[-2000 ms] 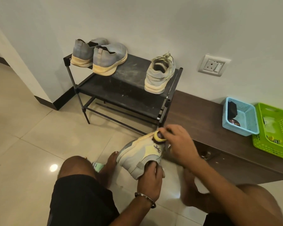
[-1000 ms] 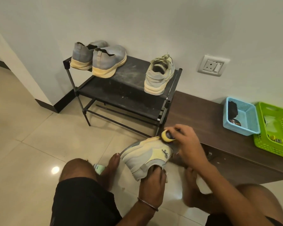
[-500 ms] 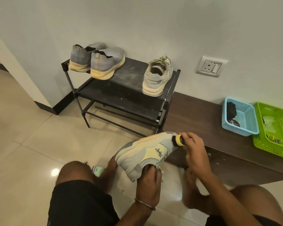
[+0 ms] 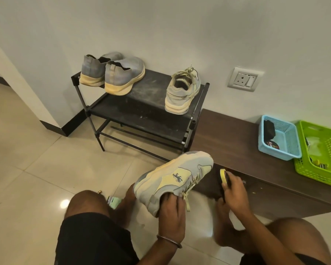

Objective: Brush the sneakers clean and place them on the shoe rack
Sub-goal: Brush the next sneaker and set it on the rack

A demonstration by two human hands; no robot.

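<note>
Left hand (image 4: 171, 211) curled round the collar of a pale yellow-grey sneaker (image 4: 175, 174), held tilted, toe up, above the tiled floor (image 4: 27, 169). Right hand (image 4: 234, 190) gripping a yellow-edged shoe brush (image 4: 224, 175) just beside the toe, apart from it. On the black shoe rack (image 4: 141, 104): matching sneaker (image 4: 182, 94), plus two grey-blue sneakers (image 4: 111, 73). On the tabletop (image 4: 227, 134): blue basket (image 4: 287, 142), green basket (image 4: 323, 150).

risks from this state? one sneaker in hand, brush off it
1. The left hand holds the sneaker only at its opening, toe raised; that grip could slip under brushing pressure.
2. Its loose lace hangs by the fingers and might snag the brush in the right hand.
3. The shoe rack top looks dusty, so a cleaned sneaker could pick up dirt again.
</note>
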